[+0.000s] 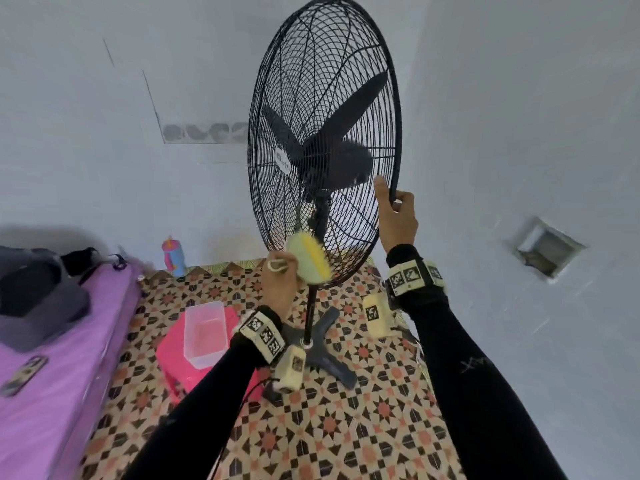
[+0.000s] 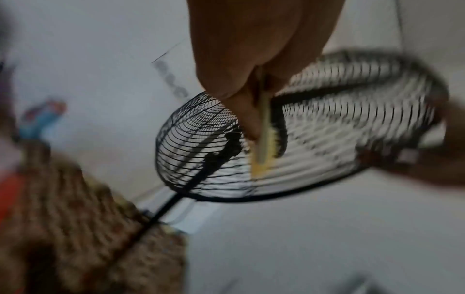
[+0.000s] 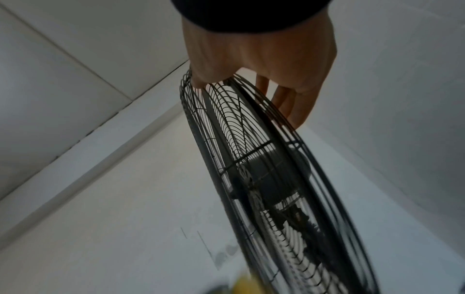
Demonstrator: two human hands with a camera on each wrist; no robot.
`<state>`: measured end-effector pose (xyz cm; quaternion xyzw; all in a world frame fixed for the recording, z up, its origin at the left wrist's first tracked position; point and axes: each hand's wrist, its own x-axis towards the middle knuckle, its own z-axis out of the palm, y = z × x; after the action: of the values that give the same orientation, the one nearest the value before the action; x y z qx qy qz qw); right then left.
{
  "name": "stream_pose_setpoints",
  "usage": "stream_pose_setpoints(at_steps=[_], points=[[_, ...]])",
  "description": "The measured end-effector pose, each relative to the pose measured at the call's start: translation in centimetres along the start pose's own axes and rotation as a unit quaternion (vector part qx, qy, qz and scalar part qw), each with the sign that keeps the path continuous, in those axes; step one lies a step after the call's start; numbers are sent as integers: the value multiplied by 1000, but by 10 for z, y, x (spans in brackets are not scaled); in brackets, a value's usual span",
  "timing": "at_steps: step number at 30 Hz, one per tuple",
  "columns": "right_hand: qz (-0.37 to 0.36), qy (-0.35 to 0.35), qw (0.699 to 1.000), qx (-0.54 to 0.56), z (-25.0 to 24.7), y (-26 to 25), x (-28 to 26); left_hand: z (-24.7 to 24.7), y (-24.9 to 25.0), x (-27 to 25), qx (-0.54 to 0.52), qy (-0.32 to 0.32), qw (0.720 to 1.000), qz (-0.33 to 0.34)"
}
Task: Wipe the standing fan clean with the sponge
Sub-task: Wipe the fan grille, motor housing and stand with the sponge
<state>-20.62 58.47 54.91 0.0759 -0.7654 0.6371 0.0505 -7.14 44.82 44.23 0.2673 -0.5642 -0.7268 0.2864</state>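
The tall black standing fan with the round wire cage (image 1: 325,140) is stood upright on a thin pole, so its long axis runs straight up from the dark cross-shaped base (image 1: 323,344) on the patterned tile floor (image 1: 346,427). The cage face is turned toward the left of the head view, seen at an angle, with the motor housing bulging out the back.

The yellow and pale green sponge (image 1: 309,259) is pinched edge-on in the left hand (image 1: 278,282), fingers curled round it, right at the cage's lower front wires. In the left wrist view it looks like it's touching the grille, though that shot is pretty blurry.

The cage's lower right rim is gripped by the right hand (image 1: 398,214), thumb on the front and fingers wrapped behind.

Left of the fan's base, a clear plastic tub (image 1: 204,332) is sat on a pink lidded box (image 1: 173,358). Further left of the fan there's a purple-covered bed (image 1: 52,375), and a blue and pink bottle (image 1: 174,256) is stood by the wall.
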Motion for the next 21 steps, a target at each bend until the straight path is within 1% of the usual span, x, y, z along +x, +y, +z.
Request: stream_pose_setpoints(at_steps=[2, 3, 6, 8, 10, 12, 15, 17, 18, 19, 21], points=[[0, -4, 1000, -2, -1, 0, -1, -10, -11, -2, -16, 21, 999, -20], [-2, -6, 1000, -1, 0, 0, -1, -11, -10, -5, -40, 25, 999, -12], [-2, -14, 1000, 3, 3, -2, -1, 6, 7, -25, -111, 2, 993, 47], [0, -20, 1000, 1, 4, -4, 0, 25, 19, -40, -117, -7, 989, 89], [1, -26, 1000, -4, 2, -4, 1, 37, 12, -46, -123, -12, 987, 105], [1, -27, 1000, -8, -1, -3, 1, 34, -11, -46, -103, 5, 991, 88], [-1, -29, 1000, -12, -1, -5, -1, 12, -47, -39, -19, 84, 996, 33], [-2, -28, 999, -16, 3, -5, -3, 1, -52, -35, -19, 105, 994, 6], [-5, -23, 1000, -15, 5, -5, -3, 3, -46, -35, -42, 94, 995, 11], [-6, -17, 1000, -16, 6, -5, -2, 7, -39, -37, -69, 67, 995, 27], [-3, -16, 1000, -21, 8, -5, -1, 21, -16, -48, -122, 11, 989, 87]])
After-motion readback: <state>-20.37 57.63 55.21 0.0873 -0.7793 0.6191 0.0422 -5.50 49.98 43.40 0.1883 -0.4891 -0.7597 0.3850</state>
